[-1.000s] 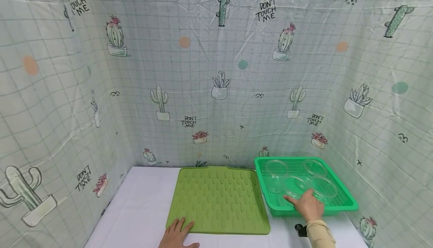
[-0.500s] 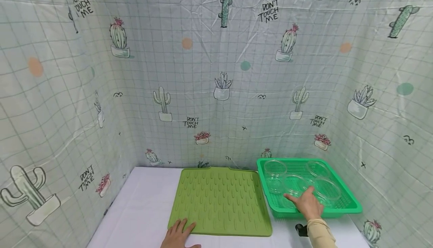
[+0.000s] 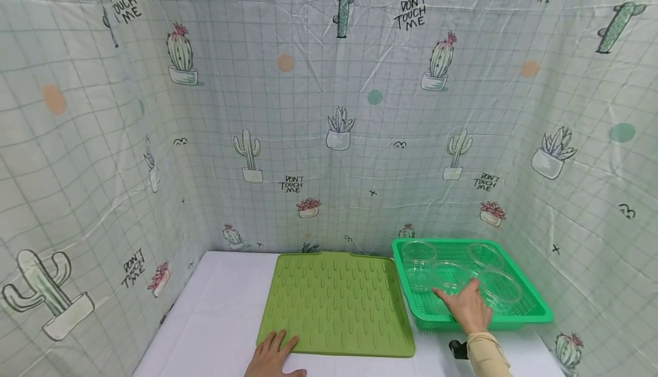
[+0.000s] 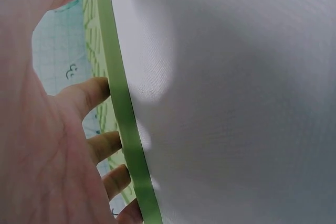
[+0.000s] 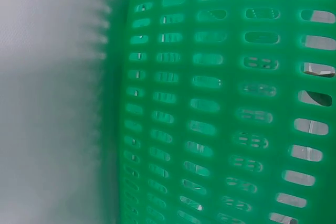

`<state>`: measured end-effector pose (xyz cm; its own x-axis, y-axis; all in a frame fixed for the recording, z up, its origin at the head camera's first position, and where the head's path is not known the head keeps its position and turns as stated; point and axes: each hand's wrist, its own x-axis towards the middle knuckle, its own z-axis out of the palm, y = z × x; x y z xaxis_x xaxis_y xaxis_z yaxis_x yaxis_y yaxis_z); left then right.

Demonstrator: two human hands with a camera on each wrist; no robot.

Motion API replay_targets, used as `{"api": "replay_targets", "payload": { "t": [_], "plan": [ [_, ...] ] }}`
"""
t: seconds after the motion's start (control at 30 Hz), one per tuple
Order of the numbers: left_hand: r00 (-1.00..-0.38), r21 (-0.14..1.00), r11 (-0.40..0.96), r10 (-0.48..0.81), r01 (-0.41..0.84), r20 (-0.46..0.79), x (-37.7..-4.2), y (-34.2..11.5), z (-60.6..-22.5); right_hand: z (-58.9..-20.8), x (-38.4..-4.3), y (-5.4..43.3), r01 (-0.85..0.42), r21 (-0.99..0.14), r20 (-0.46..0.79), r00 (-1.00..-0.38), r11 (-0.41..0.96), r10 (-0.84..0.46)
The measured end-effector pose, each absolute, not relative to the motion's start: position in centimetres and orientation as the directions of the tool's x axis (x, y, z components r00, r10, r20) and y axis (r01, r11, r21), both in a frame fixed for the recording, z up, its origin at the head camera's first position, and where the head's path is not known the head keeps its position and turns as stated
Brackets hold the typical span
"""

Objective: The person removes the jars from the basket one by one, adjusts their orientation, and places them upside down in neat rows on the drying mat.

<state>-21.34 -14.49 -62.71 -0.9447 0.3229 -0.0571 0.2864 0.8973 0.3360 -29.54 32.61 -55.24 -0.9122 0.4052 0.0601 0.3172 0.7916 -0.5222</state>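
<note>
My right hand (image 3: pixel 469 309) reaches over the near rim of a green slotted basket (image 3: pixel 529 318). Its thumb and fingers span a clear round cup (image 3: pixel 451 274), which they seem to hold; the fingertips' contact is hard to see. Several other clear cups stand inside, among them one at the far left (image 3: pixel 418 251) and a wide one on the right (image 3: pixel 501 285). My left hand (image 3: pixel 271 359) rests on the front left corner of a green ridged mat (image 3: pixel 336 303), fingers spread. In the right wrist view the basket wall (image 5: pixel 231 72) hides the right hand.
The mat and basket lie side by side on a white cloth (image 3: pixel 200 308). A cactus-print curtain (image 3: pixel 339 194) hangs behind and at both sides. Something small and black (image 3: pixel 457 349) sits beside the right sleeve (image 3: pixel 485 354).
The right hand and the middle cup have shifted slightly upward in the picture against the basket. The left hand stays on the mat. The head view has moved a little.
</note>
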Motion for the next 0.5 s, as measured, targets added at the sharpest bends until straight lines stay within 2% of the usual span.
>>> {"api": "replay_targets", "payload": {
  "t": [0.5],
  "plan": [
    [-0.945,0.321,0.903,0.32,0.286,-0.058,-21.35,-14.44,-62.58,-55.18,-29.28,32.24,0.317,-0.553,0.122,-0.884,0.771,0.451]
  ]
}}
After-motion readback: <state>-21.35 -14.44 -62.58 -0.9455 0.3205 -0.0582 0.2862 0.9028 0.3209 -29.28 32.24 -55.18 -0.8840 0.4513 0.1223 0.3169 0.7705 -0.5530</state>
